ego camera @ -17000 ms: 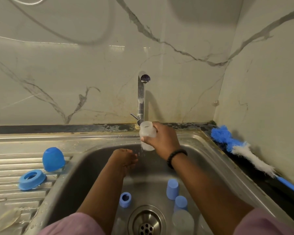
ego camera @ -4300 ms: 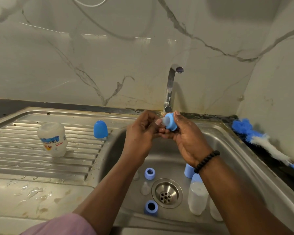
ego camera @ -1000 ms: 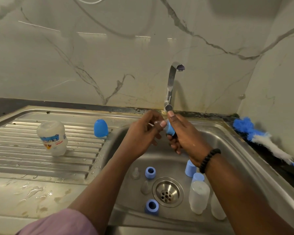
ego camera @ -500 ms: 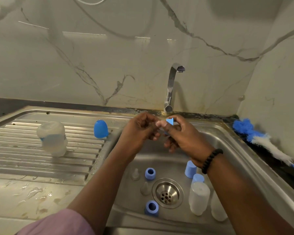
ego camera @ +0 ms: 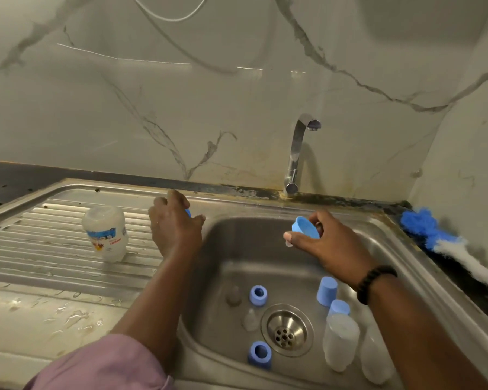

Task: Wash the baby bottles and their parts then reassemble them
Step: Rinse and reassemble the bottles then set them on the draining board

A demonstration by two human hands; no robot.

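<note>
Standing by the sink [ego camera: 265, 209], I see the left hand [ego camera: 175, 229] over on the drainboard [ego camera: 40, 249], fingers curled round a blue cap [ego camera: 188, 212] so only a sliver of it shows. The right hand [ego camera: 330, 243] hovers over the basin, pinching a blue ring [ego camera: 304, 227] tipped on its side, open mouth facing left and a bit up. Looks like a clear teat hangs under it, but it's too small to be sure.

One bottle [ego camera: 105, 233] stands upright on the drainboard, just left of the left hand, neck up. That's the bit that matters imo: the ring has to land on that neck, and the bottle is well off to the left of the right hand, with the left arm between them. The left hand is way nearer, so my guess is it either steadies the bottle or takes the ring over.

Still lying in the basin: two more rings [ego camera: 258, 294], two caps [ego camera: 326, 291], a couple of clear teats [ego camera: 233, 295] and two bottles [ego camera: 340, 342] around the drain [ego camera: 286, 333]. So plenty left to do. Tap [ego camera: 296, 153] looks off. A brush [ego camera: 445, 246] lies along the right edge.
</note>
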